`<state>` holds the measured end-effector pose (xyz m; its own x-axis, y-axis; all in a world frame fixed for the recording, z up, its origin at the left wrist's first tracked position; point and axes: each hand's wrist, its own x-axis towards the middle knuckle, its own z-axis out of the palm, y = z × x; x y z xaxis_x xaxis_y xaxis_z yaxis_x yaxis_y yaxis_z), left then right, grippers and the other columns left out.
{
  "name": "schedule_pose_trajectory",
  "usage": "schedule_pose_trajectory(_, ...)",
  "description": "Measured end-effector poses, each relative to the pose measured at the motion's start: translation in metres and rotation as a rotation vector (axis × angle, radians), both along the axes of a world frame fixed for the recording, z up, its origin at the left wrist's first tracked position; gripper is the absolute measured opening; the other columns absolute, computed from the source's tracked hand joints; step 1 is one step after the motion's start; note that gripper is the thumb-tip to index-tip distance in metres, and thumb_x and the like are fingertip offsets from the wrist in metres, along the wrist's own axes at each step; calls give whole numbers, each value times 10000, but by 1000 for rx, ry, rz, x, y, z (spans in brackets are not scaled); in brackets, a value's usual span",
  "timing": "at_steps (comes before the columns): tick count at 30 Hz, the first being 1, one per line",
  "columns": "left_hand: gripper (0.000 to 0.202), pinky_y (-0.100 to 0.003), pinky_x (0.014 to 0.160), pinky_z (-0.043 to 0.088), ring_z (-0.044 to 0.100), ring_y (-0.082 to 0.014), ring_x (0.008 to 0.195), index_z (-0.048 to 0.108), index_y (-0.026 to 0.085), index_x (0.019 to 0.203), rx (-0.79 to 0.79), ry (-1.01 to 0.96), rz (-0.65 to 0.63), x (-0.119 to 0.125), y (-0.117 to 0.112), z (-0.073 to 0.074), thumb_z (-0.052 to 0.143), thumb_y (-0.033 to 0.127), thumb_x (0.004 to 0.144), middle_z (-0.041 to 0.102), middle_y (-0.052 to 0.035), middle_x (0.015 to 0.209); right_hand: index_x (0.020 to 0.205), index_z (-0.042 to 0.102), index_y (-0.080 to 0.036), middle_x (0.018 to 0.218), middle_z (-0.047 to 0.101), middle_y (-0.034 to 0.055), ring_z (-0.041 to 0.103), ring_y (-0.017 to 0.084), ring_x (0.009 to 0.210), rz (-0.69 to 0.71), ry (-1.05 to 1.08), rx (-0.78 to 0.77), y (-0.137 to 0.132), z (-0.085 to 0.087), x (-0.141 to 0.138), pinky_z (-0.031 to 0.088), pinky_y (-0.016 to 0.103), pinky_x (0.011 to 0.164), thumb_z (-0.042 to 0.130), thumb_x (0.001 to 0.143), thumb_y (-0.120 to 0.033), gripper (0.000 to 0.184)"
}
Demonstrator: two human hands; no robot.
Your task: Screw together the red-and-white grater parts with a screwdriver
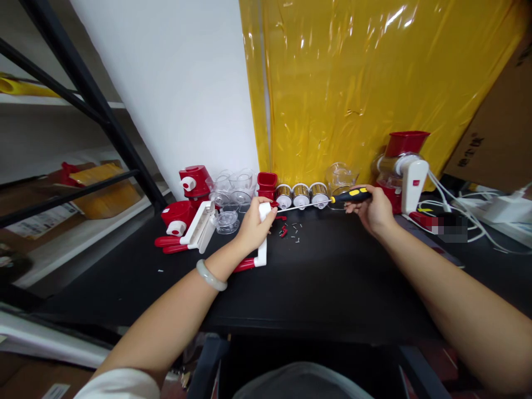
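Observation:
My left hand (252, 230) is closed around a white and red plastic handle part (262, 244), holding it upright on the black table (332, 277). My right hand (373, 209) grips the black and yellow handle of a screwdriver (351, 195). Its long shaft runs left, and the tip meets the top of the white part by my left fingers. Small screws and red bits (291, 228) lie scattered on the table just below the shaft.
Red and white grater parts (187, 219) and clear cups (233, 194) stand at the back left. Three metal drums (301, 194) line the yellow sheet. An assembled red and white grater (403, 166) and white cables (469, 213) sit at the right. A shelf rack (83, 166) stands left.

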<state>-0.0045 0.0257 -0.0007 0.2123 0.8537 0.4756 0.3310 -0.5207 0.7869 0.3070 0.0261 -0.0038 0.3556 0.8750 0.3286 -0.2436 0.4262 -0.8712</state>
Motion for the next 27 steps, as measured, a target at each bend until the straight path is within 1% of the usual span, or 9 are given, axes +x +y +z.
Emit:
schedule_pose_trajectory(3, 314, -246, 436, 528, 588, -135, 569, 478, 226, 1138, -3, 1, 12, 0, 0, 1, 586, 418, 914, 549, 2, 796, 757, 598, -243, 522, 608, 35, 567, 173, 405, -27, 2, 1, 2, -3, -1, 461, 290, 359, 585, 780, -483, 242)
schedule_pose_trajectory(6, 317, -241, 439, 525, 591, -135, 579, 480, 226, 1137, -4, -2, 22, 0, -1, 2, 592, 415, 909, 547, 4, 794, 780, 567, -227, 504, 595, 2, 557, 148, 389, -58, 8, 21, 3, -5, -4, 429, 244, 340, 621, 777, -497, 275)
schedule_pose_trajectory(11, 307, -244, 439, 521, 582, -131, 551, 478, 221, 1126, -11, 4, 26, 1, -3, 5, 589, 409, 911, 549, 11, 766, 796, 519, -251, 466, 567, -44, 521, 143, 351, -104, 3, 8, 2, -7, -9, 397, 240, 305, 651, 783, -586, 361)
schedule_pose_trajectory(15, 308, -244, 433, 512, 568, -129, 522, 471, 217, 1123, -8, -2, 20, 1, -2, 4, 582, 417, 916, 538, 22, 717, 747, 506, -253, 425, 538, -47, 467, 131, 304, -168, -57, 15, 1, -7, -10, 345, 233, 276, 612, 823, -615, 385)
schedule_pose_trajectory(17, 312, -241, 431, 509, 569, -129, 528, 473, 217, 1122, -5, -8, 22, 0, -1, 4, 583, 422, 915, 542, 18, 724, 721, 503, -250, 395, 506, -51, 439, 124, 283, -201, -89, 0, 0, -6, -10, 316, 228, 267, 593, 842, -612, 392)
schedule_pose_trajectory(20, 319, -234, 432, 506, 573, -128, 538, 477, 216, 1121, -9, -7, 27, 0, -1, 3, 592, 425, 909, 543, 16, 734, 709, 508, -244, 364, 463, -58, 440, 123, 284, -238, -114, -26, -4, -3, -11, 284, 215, 261, 591, 854, -591, 385)
schedule_pose_trajectory(23, 326, -232, 435, 508, 578, -129, 555, 479, 212, 1124, -14, -3, 29, 1, -1, 3, 593, 427, 907, 542, 14, 747, 699, 519, -231, 370, 461, -54, 466, 120, 306, -264, -118, -51, -7, -1, -11, 279, 202, 266, 591, 862, -574, 386)
schedule_pose_trajectory(27, 331, -232, 435, 508, 589, -136, 578, 483, 211, 1124, -7, -8, 27, 0, -1, 3, 600, 425, 901, 546, 5, 771, 664, 501, -229, 378, 470, -43, 454, 111, 299, -274, -131, -74, -6, -2, -12, 292, 208, 275, 563, 876, -583, 417)
